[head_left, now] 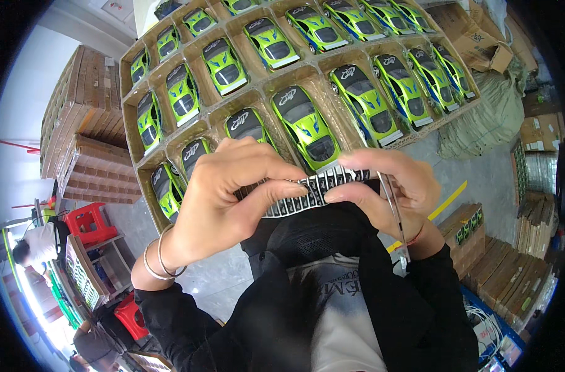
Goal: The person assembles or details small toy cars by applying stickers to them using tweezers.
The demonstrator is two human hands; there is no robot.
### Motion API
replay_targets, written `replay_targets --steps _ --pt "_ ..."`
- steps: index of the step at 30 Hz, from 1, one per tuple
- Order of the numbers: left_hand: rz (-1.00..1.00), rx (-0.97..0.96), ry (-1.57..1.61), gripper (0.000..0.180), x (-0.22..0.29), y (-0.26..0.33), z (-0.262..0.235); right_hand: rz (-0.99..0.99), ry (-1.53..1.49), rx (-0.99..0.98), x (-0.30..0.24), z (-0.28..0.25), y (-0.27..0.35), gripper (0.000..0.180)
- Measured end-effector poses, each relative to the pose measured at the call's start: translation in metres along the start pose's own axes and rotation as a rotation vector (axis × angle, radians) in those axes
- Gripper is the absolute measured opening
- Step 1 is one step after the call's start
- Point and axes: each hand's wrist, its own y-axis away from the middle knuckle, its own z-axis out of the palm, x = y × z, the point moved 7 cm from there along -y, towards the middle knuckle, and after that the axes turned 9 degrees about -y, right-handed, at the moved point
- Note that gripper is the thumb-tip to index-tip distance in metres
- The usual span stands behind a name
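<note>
My left hand and my right hand are together in front of my chest. Between thumb and fingers, each pinches a curved strip of small black-and-white stickers. A thin metal tool that looks like tweezers is also held in my right hand, its narrow end hanging down by the wrist. Just beyond my hands lies a cardboard tray divided into compartments. Green toy cars with black and blue markings sit in it, one to a compartment. My left hand hides part of the nearest cars.
Stacked cardboard trays stand on the left, near red stools. At the right are an open carton, a pale green sack and flat cardboard stacks. Other people are at the far left.
</note>
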Motion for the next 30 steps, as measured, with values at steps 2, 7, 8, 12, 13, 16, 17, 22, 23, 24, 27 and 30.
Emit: replay_targets --steps 2,7,8,12,13,16,17,22,23,24,27,30 --pt "0.036 0.003 -0.01 0.011 -0.001 -0.001 -0.001 0.05 -0.018 -0.046 0.007 -0.001 -0.003 0.03" --pt "0.105 0.007 -0.153 0.018 0.006 -0.004 -0.002 0.095 -0.064 -0.077 0.015 0.003 0.001 0.026" --pt "0.183 0.141 -0.325 0.022 0.021 -0.006 -0.005 0.105 -0.069 -0.065 0.016 0.004 0.002 0.024" --pt "0.368 0.221 -0.543 0.031 0.035 -0.001 0.001 0.037 0.02 -0.065 0.011 0.008 0.002 0.019" --pt "0.314 0.2 -0.433 0.029 0.027 -0.001 0.003 0.037 0.016 -0.067 0.011 0.008 0.002 0.019" --pt "0.245 0.158 -0.303 0.025 0.022 -0.003 0.001 -0.008 0.049 -0.098 0.01 0.009 0.001 0.019" --pt "0.245 0.157 -0.302 0.025 0.022 -0.003 0.001 -0.043 0.067 -0.108 0.01 0.009 0.001 0.019" --pt "0.183 0.134 -0.24 0.015 0.019 -0.002 0.002 -0.101 0.08 -0.125 0.006 0.011 0.002 0.021" --pt "0.178 0.136 -0.243 0.015 0.021 0.0 0.0 -0.113 0.089 -0.141 0.005 0.012 0.002 0.022" --pt "0.14 0.104 -0.276 0.016 0.02 0.0 0.0 -0.123 0.104 -0.153 0.004 0.012 0.002 0.023" --pt "0.062 0.112 -0.304 0.018 0.013 0.005 -0.004 -0.089 0.154 -0.13 0.006 0.004 0.001 0.025" --pt "0.017 0.14 -0.263 0.016 0.005 0.011 -0.006 -0.001 0.148 -0.134 0.017 0.003 0.002 0.028"
